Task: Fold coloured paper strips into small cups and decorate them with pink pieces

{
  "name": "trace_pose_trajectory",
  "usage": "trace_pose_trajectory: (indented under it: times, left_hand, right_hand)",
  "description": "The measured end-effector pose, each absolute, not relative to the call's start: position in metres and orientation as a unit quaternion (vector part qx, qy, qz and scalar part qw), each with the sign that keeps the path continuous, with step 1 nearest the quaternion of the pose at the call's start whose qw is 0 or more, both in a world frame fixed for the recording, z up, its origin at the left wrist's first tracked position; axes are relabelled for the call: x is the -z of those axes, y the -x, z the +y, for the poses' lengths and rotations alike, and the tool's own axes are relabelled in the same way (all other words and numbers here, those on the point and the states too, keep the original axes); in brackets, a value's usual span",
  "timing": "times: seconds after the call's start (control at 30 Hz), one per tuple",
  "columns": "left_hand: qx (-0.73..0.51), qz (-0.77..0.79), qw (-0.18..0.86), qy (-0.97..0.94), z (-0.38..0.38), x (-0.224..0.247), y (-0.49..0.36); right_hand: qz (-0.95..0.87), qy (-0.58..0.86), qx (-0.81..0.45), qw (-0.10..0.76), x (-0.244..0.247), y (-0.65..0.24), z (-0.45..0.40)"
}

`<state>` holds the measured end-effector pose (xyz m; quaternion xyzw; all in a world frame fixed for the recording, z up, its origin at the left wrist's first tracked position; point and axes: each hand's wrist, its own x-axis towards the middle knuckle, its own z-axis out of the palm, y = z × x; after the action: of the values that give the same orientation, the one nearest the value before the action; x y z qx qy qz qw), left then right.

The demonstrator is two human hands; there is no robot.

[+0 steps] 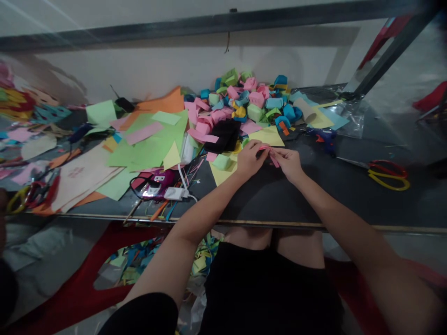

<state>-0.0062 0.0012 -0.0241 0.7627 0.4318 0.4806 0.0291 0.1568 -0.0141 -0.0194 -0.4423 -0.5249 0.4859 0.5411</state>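
Both hands meet over the dark table, just in front of a yellow sheet point(270, 136). My left hand point(250, 159) pinches one end of a small pink paper strip point(274, 161). On the strip's other side, my right hand point(288, 163) has its fingers closed on the same piece. A part of the strip is hidden by the fingertips. Close to my left hand lie a folded light green paper piece point(222, 162) and black folded material point(223, 136). Behind the hands rises a pile of folded paper pieces point(256, 99) in pink, blue, green and yellow.
To the right lie scissors point(388, 174) with red and yellow handles and a blue glue gun point(326, 138). At the left are large green sheets point(150, 144), a purple power strip point(159, 184) and more scissors point(37, 190). A metal bar point(195, 23) crosses above the table.
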Motion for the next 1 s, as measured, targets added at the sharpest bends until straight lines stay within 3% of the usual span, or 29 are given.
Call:
trace_pose_trajectory:
  times: [0.47, 1.0]
  left_hand:
    - [-0.46, 0.417, 0.116, -0.775, 0.009, 0.021, 0.013]
    - [-0.379, 0.369, -0.033, -0.848, 0.007, 0.028, 0.015]
  right_hand:
    - [-0.58, 0.462, -0.432, 0.513, 0.019, -0.159, -0.015]
    - [-0.495, 0.435, -0.525, 0.539, 0.02, -0.159, -0.013]
